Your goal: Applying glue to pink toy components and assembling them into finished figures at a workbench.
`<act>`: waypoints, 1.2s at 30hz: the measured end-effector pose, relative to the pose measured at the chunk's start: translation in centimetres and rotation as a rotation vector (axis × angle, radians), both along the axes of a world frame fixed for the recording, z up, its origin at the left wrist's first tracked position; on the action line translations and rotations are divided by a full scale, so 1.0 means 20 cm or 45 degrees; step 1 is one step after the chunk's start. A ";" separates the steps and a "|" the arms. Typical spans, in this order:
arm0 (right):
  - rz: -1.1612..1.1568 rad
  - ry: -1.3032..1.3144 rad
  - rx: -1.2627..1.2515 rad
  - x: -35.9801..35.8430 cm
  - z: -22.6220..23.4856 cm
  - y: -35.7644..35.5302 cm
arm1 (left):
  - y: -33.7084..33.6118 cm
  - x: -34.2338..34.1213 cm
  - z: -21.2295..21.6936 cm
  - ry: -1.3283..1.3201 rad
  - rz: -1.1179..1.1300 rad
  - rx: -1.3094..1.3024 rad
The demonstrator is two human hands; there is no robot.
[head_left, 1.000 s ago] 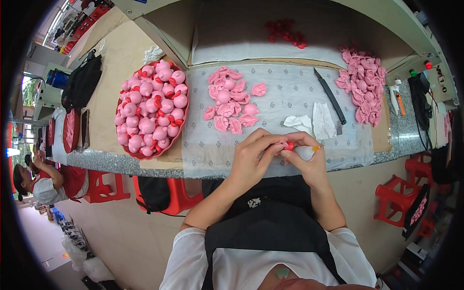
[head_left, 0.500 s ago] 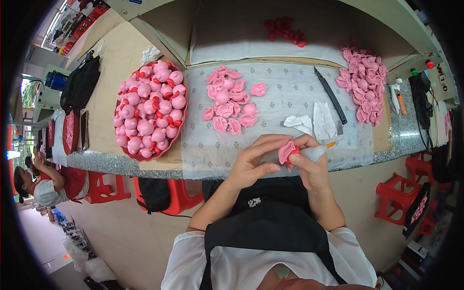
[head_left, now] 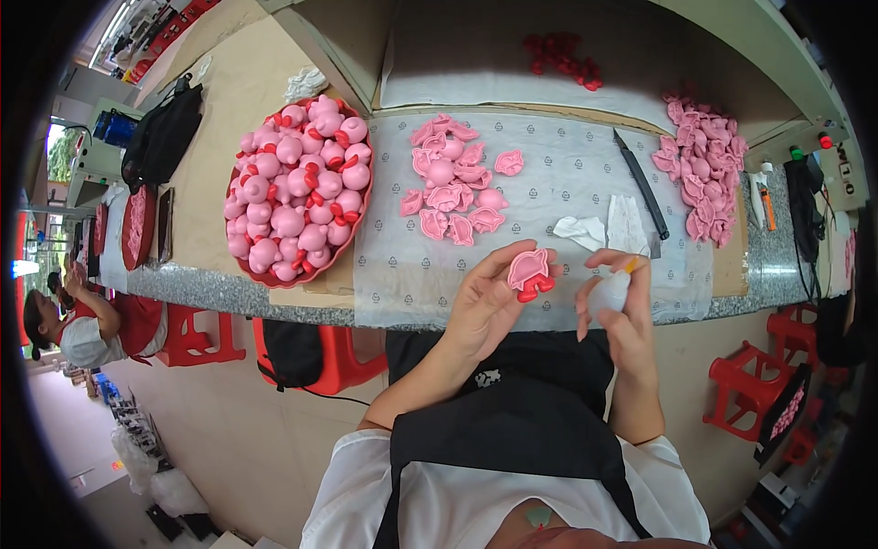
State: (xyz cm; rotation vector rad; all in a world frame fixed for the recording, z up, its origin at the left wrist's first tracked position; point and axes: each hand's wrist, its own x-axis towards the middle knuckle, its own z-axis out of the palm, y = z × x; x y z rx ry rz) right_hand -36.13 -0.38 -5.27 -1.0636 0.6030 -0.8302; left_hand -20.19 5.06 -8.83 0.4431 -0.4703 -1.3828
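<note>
Between the thumb and fingers of my left hand [head_left: 483, 306] is a hollow pink plastic shell [head_left: 528, 266] with a red piece [head_left: 536, 288] along its lower side. The shell's open side faces up. To its right, my right hand [head_left: 626, 306] is closed round a small translucent squeeze bottle [head_left: 609, 295] with a yellow-orange nozzle tip. Bottle and shell are apart. Beyond my hands, a cluster of pink shells [head_left: 444, 199] lies on the printed white paper [head_left: 540, 165], some with round pink parts among them.
A red basket [head_left: 358, 220] heaped with round pink-and-red pieces stands at left. A black utility knife [head_left: 643, 183], crumpled tissue [head_left: 581, 231] and a pile of pink shells [head_left: 704, 169] are at right. Red parts [head_left: 562, 59] lie on the back shelf. Another person [head_left: 82, 320] is far left.
My hands have moved apart. The left one now holds up the shell with its red piece. The right has drawn away to the right, its bottle tilted with the nozzle upward.
</note>
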 end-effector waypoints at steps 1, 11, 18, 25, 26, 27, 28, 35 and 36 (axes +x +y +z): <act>-0.042 0.013 -0.086 -0.02 0.01 0.00 | 0.00 0.00 0.00 0.107 -0.067 0.018; -0.316 -0.078 -0.404 -0.07 0.10 -0.01 | 0.02 -0.02 -0.02 0.352 -0.402 0.087; -0.603 -0.043 -0.822 0.02 0.14 0.01 | 0.03 -0.04 -0.01 0.325 -0.440 0.144; -0.433 0.091 -1.137 0.06 0.15 0.06 | 0.03 -0.04 -0.01 0.237 -0.468 0.120; -0.418 0.098 -1.129 0.06 0.15 0.06 | 0.03 -0.04 -0.01 0.224 -0.463 0.124; -0.418 0.100 -1.129 0.05 0.15 0.06 | 0.03 -0.04 -0.01 0.226 -0.464 0.125; -0.395 0.071 -1.096 0.04 0.14 0.07 | 0.03 -0.04 -0.01 0.227 -0.465 0.131; -0.413 0.130 -1.135 0.07 0.15 0.07 | 0.04 -0.04 0.00 0.237 -0.459 0.162; -0.413 0.131 -1.136 0.07 0.15 0.07 | 0.03 -0.04 0.00 0.237 -0.460 0.161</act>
